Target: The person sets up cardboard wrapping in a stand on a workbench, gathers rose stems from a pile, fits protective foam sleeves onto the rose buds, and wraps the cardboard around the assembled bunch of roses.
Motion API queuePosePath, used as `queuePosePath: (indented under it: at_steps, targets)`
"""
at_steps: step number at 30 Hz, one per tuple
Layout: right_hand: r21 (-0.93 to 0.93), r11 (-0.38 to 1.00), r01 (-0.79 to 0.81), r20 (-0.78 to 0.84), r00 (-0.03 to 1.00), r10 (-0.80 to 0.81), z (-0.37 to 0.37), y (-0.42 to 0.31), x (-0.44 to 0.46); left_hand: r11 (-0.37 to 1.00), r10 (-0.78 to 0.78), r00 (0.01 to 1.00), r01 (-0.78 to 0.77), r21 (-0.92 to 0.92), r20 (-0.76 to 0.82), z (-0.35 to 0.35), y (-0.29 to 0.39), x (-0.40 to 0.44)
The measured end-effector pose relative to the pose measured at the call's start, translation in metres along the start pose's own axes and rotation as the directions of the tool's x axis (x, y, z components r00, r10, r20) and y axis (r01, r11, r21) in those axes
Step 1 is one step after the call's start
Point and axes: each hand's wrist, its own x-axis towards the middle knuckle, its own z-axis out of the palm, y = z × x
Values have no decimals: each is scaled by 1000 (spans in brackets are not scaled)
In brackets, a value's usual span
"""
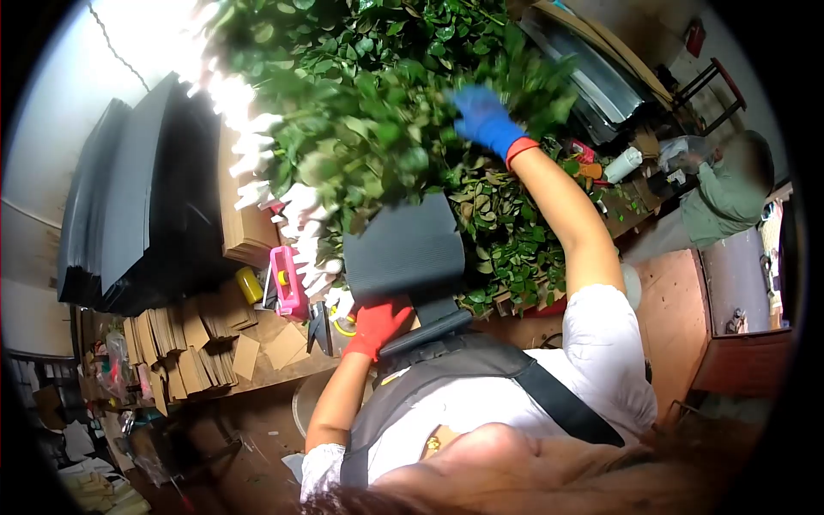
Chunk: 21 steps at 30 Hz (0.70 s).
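My right hand (pixel 485 118), in a blue glove with a red cuff, is stretched forward into a bunch of leafy flower stems (pixel 378 116). Its fingers appear closed round the stems, but motion blurs them and the leaves nearby. White sleeved flower heads (pixel 300 215) line the left side of the greenery. Closer to my body, my left hand (pixel 379 326), in a red glove, is at the near edge of a dark grey corrugated sheet (pixel 403 245). The sheet hides its fingers. Other leafy stems (pixel 506 232) lie to the right of the sheet.
Left of my left hand are black-handled pliers (pixel 319 328), a pink tool (pixel 288 281), a yellow container (pixel 249 285) and stacked cardboard pieces (pixel 184 339). Large dark sheets (pixel 137 197) stand behind them. At right, a person in green (pixel 730 197) is near a table with a white roll (pixel 623 165).
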Motion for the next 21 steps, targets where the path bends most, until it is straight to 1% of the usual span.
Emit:
queuePosePath:
  at_steps: [1,2,3,6,7,9,10,11,12,13,14,15,16,17,18,19,20,21]
  targets:
    - [-60,997,-38,200,978,50,30,1,-14,997,59,997,-56,61,-47,0,6,1]
    - [-148,984,-104,342,928,149,25,-10,-24,986,120,988,-108,130,-94,-2,11,4]
    - [-173,977,-125,370,911,183,18,-16,-27,986,159,970,-146,84,-183,-15,23,4]
    - [-145,989,-41,284,955,81,-20,-4,-29,952,304,909,-304,43,-284,14,-10,0]
    - [-110,991,-74,224,970,97,-39,-7,-34,943,325,904,-332,22,-278,18,-19,-1]
    - [-72,997,-32,202,978,46,-61,-12,-50,972,229,969,-232,-22,-95,13,-20,-6]
    - [-57,998,-11,189,982,22,-67,-11,-56,983,182,983,-182,-38,-3,8,-18,-5]
    - [19,1000,-19,182,983,16,-73,-9,-63,973,70,993,-46,-228,99,-3,-12,-5]
    - [43,999,-12,132,991,7,-79,-9,-71,913,-21,975,110,-394,222,-16,-5,-5]
    - [68,998,-6,82,997,0,-91,-13,-79,808,-88,930,276,-520,357,-25,-3,-6]
    - [94,996,1,29,1000,-4,-97,-18,-86,715,-82,938,290,-636,336,-25,-8,-6]
    - [249,964,90,-124,990,-61,-98,-21,-89,608,-79,946,295,-737,313,-23,-14,-4]
    - [275,955,112,-99,991,-88,-96,-27,-92,489,-78,955,287,-824,286,-21,-19,0]
    - [300,945,132,-76,990,-115,-91,-34,-94,487,-131,960,281,-827,248,-16,-18,3]
    - [323,934,152,-56,988,-142,-83,-40,-96,403,-176,949,312,-861,261,-3,-29,11]
    - [254,959,130,14,990,-138,-66,-45,-99,314,-218,935,339,-887,280,19,-45,22]
    - [119,986,116,-12,993,-115,-52,-59,-107,222,-258,918,361,-906,302,35,-57,30]
    - [62,990,124,-44,992,-121,-29,-61,-105,203,-294,905,374,-905,308,42,-62,32]
